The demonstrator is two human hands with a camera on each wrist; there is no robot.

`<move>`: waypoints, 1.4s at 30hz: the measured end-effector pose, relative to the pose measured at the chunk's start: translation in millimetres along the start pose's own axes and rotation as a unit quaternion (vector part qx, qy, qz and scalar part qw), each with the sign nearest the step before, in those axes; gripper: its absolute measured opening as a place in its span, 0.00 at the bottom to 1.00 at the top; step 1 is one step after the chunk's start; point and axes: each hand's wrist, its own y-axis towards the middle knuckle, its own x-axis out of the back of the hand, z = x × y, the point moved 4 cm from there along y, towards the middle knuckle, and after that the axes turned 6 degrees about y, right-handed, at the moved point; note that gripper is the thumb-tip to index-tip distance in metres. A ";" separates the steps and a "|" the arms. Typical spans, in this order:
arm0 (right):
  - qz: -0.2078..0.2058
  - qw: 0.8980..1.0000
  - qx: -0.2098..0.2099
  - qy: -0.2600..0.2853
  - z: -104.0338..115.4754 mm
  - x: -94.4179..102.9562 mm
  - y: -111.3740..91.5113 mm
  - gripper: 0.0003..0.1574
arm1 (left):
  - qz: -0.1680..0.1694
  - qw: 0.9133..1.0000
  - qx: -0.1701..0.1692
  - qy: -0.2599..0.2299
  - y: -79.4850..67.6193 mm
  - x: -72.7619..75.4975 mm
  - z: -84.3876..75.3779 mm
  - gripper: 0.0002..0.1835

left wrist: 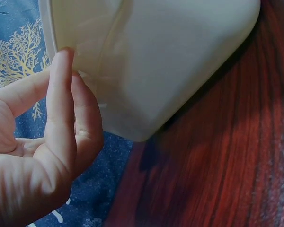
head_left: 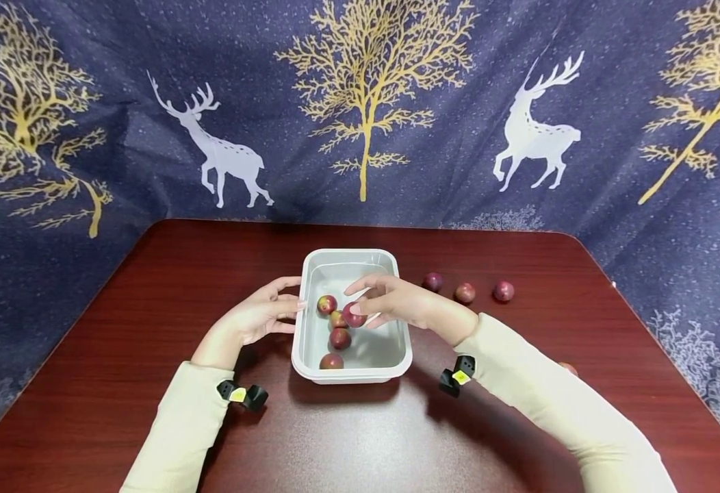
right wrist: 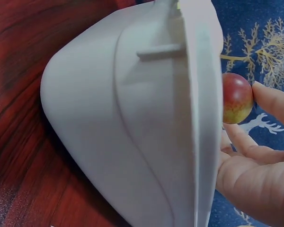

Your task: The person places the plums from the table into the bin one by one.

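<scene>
Head view: white bin (head_left: 350,375) on the red-brown table (head_left: 360,438), set in from the far edge, tabletop running wide on both sides. Left hand (head_left: 265,311) grips the bin's left rim, fingers against the outer wall. Right hand (head_left: 397,301) pinches a dark red fruit (head_left: 354,315) over the bin, inside the rim outline — right wrist view has it above rim level. Four fruits (head_left: 339,338) sit toward the left wall, floor showing along the right. Three more fruits (head_left: 465,293) lie right of the bin, apart from its rim — another (head_left: 568,368) is partly hidden by the right sleeve (head_left: 557,397).
</scene>
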 end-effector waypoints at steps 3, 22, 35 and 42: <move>-0.001 1.000 -0.004 -0.002 -2.0 -0.6 4.2 0.30 | 0.000 1.000 0.000 -0.001 -0.1 0.3 0.5 0.35; 0.012 0.993 -0.049 -0.111 -5.6 -3.9 16.7 0.31 | 0.004 1.000 -0.003 -0.007 -0.2 -1.3 -1.4 0.34; -0.014 0.989 -0.079 -0.125 -8.9 -7.1 22.5 0.30 | 0.001 1.000 0.001 -0.012 -0.8 -3.4 -3.9 0.34; -0.018 0.991 -0.082 -0.101 -6.4 -6.7 21.5 0.32 | -0.006 1.000 0.004 -0.002 0.2 -1.9 -1.4 0.34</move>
